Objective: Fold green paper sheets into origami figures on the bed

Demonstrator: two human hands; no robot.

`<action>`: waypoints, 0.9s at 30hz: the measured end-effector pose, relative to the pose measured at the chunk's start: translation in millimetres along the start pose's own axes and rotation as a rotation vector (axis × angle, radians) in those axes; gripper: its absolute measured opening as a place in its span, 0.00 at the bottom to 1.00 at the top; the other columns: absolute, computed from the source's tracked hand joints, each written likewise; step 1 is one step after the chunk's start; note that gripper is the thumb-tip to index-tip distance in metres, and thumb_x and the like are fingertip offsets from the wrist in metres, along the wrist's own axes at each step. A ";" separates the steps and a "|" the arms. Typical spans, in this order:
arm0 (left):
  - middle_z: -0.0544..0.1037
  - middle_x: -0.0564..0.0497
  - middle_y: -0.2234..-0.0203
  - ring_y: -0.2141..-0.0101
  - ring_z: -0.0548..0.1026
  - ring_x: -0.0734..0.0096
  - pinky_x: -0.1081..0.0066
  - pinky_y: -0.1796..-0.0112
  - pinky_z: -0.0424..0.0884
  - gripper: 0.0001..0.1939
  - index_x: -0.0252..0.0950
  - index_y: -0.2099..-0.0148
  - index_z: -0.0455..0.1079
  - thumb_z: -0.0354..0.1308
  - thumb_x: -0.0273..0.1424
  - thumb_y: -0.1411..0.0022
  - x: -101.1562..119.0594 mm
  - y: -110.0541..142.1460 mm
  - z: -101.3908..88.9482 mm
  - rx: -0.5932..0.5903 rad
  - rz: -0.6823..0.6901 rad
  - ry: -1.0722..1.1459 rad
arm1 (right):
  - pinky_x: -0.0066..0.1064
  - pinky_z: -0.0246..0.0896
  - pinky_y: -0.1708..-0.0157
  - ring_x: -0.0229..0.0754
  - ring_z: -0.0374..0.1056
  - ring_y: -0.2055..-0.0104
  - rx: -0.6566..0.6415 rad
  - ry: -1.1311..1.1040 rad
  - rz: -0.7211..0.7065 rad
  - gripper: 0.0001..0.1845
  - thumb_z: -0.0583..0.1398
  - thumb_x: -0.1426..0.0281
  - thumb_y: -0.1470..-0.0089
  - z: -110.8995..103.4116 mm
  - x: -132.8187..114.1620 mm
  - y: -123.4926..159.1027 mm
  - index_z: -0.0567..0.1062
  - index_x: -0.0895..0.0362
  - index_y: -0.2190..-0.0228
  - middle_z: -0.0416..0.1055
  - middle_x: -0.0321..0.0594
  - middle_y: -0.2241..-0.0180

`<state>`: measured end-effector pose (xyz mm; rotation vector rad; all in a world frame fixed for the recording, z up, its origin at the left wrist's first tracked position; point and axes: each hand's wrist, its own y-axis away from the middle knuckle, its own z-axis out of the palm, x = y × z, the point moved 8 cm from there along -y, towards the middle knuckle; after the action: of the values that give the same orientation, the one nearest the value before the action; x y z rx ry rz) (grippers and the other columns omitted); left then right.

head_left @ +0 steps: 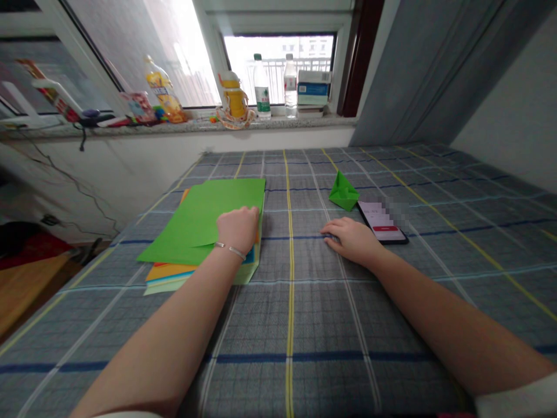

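Note:
My left hand point(238, 229) is closed at the right side of a stack of coloured paper. It appears to grip the near right corner of the top sheet of green paper point(209, 206), which is creased beside the wrist; the fingertips are hidden. Orange, blue and pale green sheets point(167, 284) stick out beneath. My right hand point(348, 239) lies palm down on the checked cloth, fingers stretched out, holding nothing. Just beyond it stands a folded green paper shape point(343, 191) with a pointed top. A phone point(383, 222) with a lit screen lies right of that hand.
A grey checked cloth point(311, 325) covers the surface. Along the windowsill point(198, 126) stand a yellow cup point(235, 98), an orange drink bottle point(164, 93), two clear bottles point(262, 90) and stacked boxes point(313, 90). A grey curtain point(418, 69) hangs at the right.

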<state>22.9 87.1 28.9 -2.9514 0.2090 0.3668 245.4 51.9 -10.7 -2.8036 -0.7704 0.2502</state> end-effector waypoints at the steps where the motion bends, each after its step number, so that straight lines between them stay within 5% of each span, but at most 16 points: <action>1: 0.77 0.41 0.66 0.63 0.78 0.52 0.64 0.68 0.70 0.17 0.35 0.54 0.71 0.42 0.25 0.35 6.2 1.6 -1.8 0.027 0.036 0.009 | 0.38 0.62 0.50 0.46 0.67 0.51 0.010 -0.009 0.018 0.14 0.55 0.66 0.42 -0.6 1.6 0.2 0.76 0.54 0.56 0.74 0.40 0.53; 4: 0.79 0.44 0.64 0.63 0.78 0.56 0.66 0.67 0.68 0.15 0.42 0.46 0.66 0.47 0.32 0.33 25.4 7.6 -2.7 0.067 0.097 0.089 | 0.39 0.63 0.50 0.46 0.67 0.50 0.058 -0.041 0.060 0.15 0.56 0.67 0.43 -3.1 6.3 0.8 0.75 0.53 0.54 0.72 0.40 0.51; 7: 0.80 0.47 0.65 0.65 0.78 0.58 0.69 0.70 0.67 0.24 0.45 0.39 0.56 0.53 0.39 0.36 40.9 14.7 -2.5 0.076 0.064 0.225 | 0.40 0.62 0.48 0.47 0.66 0.48 0.105 -0.077 0.061 0.18 0.58 0.67 0.44 -5.1 7.6 1.0 0.73 0.53 0.52 0.70 0.41 0.48; 17: 0.80 0.51 0.69 0.68 0.79 0.60 0.71 0.74 0.65 0.18 0.43 0.45 0.60 0.54 0.39 0.36 100.4 47.8 -10.7 0.082 0.294 0.357 | 0.45 0.58 0.44 0.49 0.60 0.42 0.126 -0.164 -0.162 0.22 0.61 0.69 0.47 2.1 -25.6 -2.5 0.72 0.54 0.49 0.67 0.47 0.45; 22: 0.80 0.51 0.68 0.66 0.79 0.61 0.71 0.72 0.67 0.21 0.43 0.45 0.60 0.54 0.43 0.37 108.1 54.1 -16.8 0.030 0.388 0.469 | 0.42 0.60 0.48 0.48 0.65 0.48 0.070 -0.101 -0.271 0.12 0.60 0.71 0.46 5.8 -34.4 -2.5 0.79 0.50 0.60 0.73 0.41 0.51; 27: 0.80 0.52 0.62 0.62 0.78 0.65 0.69 0.64 0.70 0.18 0.42 0.48 0.65 0.42 0.43 0.31 97.9 46.7 -19.3 -0.061 0.451 0.683 | 0.38 0.61 0.50 0.44 0.68 0.52 0.011 -0.113 -0.325 0.17 0.57 0.74 0.44 10.1 -30.7 -0.8 0.78 0.47 0.57 0.74 0.36 0.51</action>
<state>114.0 26.5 16.0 -2.9406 0.9573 -0.6173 216.7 38.4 -17.0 -2.6175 -1.2273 0.3547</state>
